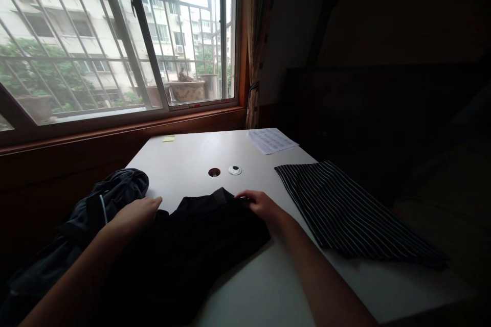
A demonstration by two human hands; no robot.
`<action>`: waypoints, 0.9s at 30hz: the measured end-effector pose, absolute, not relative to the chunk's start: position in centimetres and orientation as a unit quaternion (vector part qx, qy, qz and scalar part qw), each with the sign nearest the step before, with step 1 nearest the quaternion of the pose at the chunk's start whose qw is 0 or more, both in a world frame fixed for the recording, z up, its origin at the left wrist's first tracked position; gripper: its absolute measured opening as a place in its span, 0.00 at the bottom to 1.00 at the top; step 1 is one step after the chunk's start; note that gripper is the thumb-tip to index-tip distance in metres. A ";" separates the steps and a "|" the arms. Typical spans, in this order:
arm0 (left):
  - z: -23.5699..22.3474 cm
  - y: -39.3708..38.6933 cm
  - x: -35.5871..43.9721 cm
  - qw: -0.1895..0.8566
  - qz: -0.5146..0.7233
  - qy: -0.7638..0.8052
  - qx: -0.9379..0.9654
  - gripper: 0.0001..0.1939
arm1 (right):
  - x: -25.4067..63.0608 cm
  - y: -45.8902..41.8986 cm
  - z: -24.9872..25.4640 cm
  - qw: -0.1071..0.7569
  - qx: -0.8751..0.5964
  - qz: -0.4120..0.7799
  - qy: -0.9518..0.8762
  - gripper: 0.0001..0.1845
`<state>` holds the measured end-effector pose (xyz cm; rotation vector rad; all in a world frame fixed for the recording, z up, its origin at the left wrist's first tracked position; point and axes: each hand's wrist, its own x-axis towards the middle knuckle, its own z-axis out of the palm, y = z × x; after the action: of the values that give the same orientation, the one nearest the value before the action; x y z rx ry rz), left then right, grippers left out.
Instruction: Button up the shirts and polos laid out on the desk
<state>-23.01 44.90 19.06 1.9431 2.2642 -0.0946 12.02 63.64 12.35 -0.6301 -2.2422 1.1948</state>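
A black garment (199, 245) lies spread over the near part of the white table, its kind unclear in the dim light. My right hand (259, 204) pinches its far right corner, thumb and forefinger pressed together on the cloth. At the garment's far left corner, my left hand (141, 210) is closed on the fabric, with most of its fingers turned out of sight. Dark bundled clothing (118, 186) with a pale stripe sits just left of my left hand. To the right lies a flat, dark striped cloth (337, 209), apart from my right hand.
The white table (184, 153) has a round hole (214, 172) with its white cap (235, 170) beside it. Printed sheets (271, 141) lie at the back right, a yellow sticky note (169, 139) at the back left. Behind stands a barred window (184, 36) with a tied curtain (253, 61).
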 end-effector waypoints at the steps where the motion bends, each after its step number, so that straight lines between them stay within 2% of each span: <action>1: 19.4 45.3 -22.3 0.054 -0.036 0.757 0.650 0.09 | 12.0 63.6 12.4 0.263 -0.231 0.444 -0.825 0.18; 4: 19.9 47.0 -19.1 0.032 0.017 0.694 0.719 0.10 | 11.8 63.4 12.5 0.268 -0.231 0.451 -0.819 0.17; 9: 18.4 49.1 -13.4 0.100 0.172 0.550 0.811 0.10 | 11.7 63.0 13.0 0.288 -0.237 0.470 -0.800 0.15; 15: 13.3 50.2 -10.8 0.142 0.309 0.574 0.744 0.13 | 11.4 62.3 13.8 0.317 -0.231 0.519 -0.760 0.13; 19: 11.5 50.5 -11.1 0.166 0.339 0.570 0.730 0.13 | 10.8 61.7 13.7 0.319 -0.221 0.578 -0.718 0.10; 23: 11.9 50.2 -11.4 0.195 0.365 0.567 0.712 0.14 | 10.1 61.2 13.3 0.309 -0.220 0.614 -0.692 0.10; 27: 12.6 49.8 -11.3 0.194 0.390 0.554 0.710 0.14 | 9.6 61.0 13.0 0.305 -0.209 0.603 -0.707 0.12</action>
<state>-11.29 49.81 12.59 1.9904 1.5535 1.0926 9.56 60.98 13.01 -0.5542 -1.8728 1.5954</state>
